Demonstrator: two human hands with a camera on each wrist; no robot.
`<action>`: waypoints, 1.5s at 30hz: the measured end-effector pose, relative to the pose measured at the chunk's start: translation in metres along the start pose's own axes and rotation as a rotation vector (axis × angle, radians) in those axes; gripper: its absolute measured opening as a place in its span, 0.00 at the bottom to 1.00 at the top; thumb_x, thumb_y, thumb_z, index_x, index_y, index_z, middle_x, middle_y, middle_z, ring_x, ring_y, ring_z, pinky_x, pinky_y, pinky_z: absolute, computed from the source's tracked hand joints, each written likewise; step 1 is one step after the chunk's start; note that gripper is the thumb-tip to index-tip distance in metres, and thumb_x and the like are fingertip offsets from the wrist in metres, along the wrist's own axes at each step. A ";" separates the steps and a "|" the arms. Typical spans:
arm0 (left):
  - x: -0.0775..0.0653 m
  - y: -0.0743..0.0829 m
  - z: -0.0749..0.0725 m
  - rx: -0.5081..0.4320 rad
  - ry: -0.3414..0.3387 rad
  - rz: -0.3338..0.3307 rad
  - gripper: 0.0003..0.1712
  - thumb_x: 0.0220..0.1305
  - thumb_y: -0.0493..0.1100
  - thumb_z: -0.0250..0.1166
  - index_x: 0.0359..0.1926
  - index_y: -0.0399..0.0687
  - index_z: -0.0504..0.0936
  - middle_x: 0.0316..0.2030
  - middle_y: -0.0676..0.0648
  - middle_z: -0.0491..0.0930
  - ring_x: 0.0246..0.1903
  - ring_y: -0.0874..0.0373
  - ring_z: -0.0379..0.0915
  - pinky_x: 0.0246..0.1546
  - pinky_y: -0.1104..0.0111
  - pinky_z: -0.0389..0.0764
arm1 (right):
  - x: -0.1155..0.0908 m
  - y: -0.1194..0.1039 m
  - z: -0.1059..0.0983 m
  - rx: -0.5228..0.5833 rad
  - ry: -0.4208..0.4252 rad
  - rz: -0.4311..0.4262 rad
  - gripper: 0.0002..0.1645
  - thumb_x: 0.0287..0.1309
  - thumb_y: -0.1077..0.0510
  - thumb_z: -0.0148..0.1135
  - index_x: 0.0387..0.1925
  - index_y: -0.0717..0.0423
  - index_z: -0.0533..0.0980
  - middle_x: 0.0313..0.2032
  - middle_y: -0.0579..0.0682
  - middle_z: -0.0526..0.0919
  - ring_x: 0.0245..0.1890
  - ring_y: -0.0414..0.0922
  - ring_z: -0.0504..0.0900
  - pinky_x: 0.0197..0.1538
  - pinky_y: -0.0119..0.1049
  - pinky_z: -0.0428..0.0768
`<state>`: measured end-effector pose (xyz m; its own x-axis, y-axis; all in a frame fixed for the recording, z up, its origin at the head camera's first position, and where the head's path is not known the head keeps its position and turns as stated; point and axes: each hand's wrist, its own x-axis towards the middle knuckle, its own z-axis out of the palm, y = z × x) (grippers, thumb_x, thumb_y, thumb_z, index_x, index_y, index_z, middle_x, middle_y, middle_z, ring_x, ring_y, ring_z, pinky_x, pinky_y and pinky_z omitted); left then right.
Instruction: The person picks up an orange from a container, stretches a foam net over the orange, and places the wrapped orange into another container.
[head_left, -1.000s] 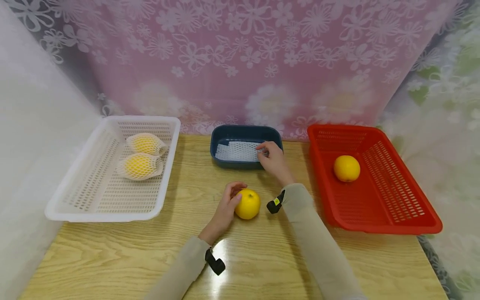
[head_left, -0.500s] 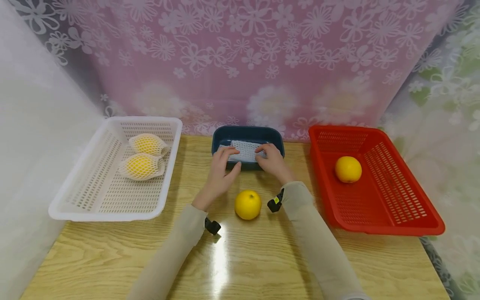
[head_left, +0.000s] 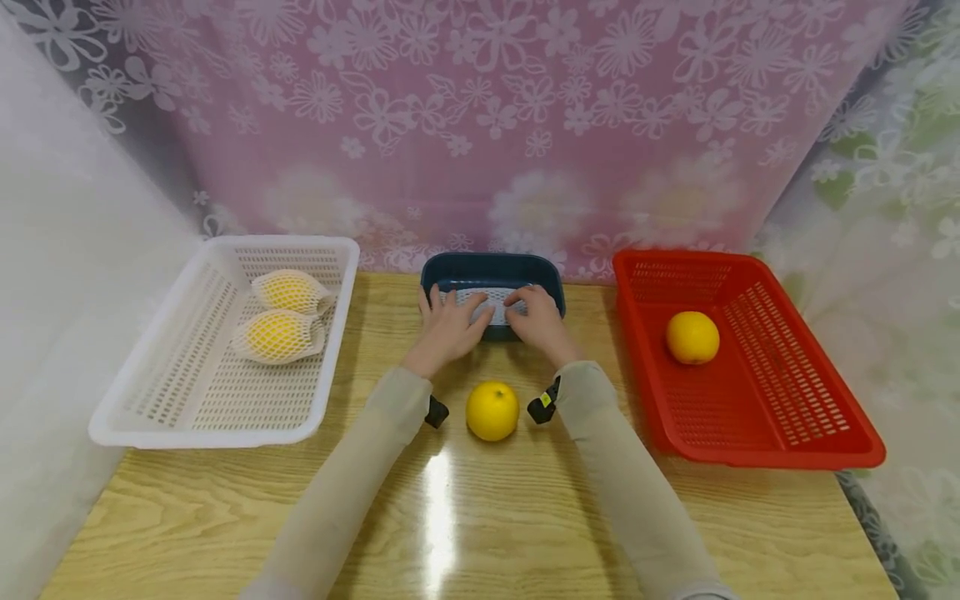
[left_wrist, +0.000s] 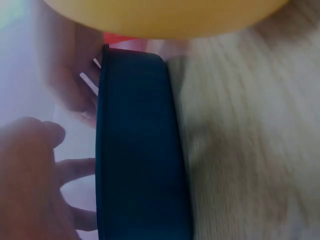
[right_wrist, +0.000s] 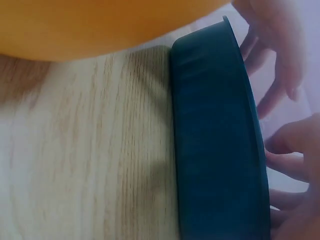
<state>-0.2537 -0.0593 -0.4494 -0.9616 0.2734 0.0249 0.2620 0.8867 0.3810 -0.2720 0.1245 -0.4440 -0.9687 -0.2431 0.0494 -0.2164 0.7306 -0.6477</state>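
A dark blue tray (head_left: pixel 491 267) stands at the back middle, with white foam netting (head_left: pixel 495 304) in its bottom. My left hand (head_left: pixel 447 329) reaches over the tray's left front rim, fingers spread and apart. Over the right part of the tray, my right hand (head_left: pixel 542 325) bends its fingers and thumb down at the netting. In the right wrist view, its fingertips go behind the rim of the tray (right_wrist: pixel 220 135); whether they pinch the netting I cannot tell. A bare yellow round fruit (head_left: pixel 492 411) sits on the table between both wrists, in front of the tray.
A white basket (head_left: pixel 225 437) on the left holds two yellow fruits in foam nets (head_left: pixel 277 336). On the right, a red basket (head_left: pixel 757 454) holds one bare yellow fruit (head_left: pixel 692 337). A flowered pink curtain (head_left: pixel 450 167) hangs behind the wooden table (head_left: pixel 225 517).
My left hand has let go of the yellow fruit and moved forward to the tray. My right hand stays at the netting, which has shifted slightly; the fruit stays on the table.
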 end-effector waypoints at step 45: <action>-0.070 0.015 -0.027 -1.987 -0.417 0.004 0.16 0.79 0.48 0.47 0.45 0.48 0.80 0.40 0.53 0.82 0.42 0.66 0.77 0.48 0.75 0.77 | -0.109 -0.099 -0.059 1.486 0.055 -0.150 0.26 0.57 0.81 0.43 0.30 0.54 0.81 0.39 0.52 0.80 0.42 0.49 0.72 0.42 0.31 0.80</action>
<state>-0.1843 -0.0750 -0.4205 -0.8116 0.5833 -0.0334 -0.4498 -0.5874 0.6728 -0.1524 0.1163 -0.3408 -0.9598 -0.2071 0.1896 -0.0262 -0.6061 -0.7950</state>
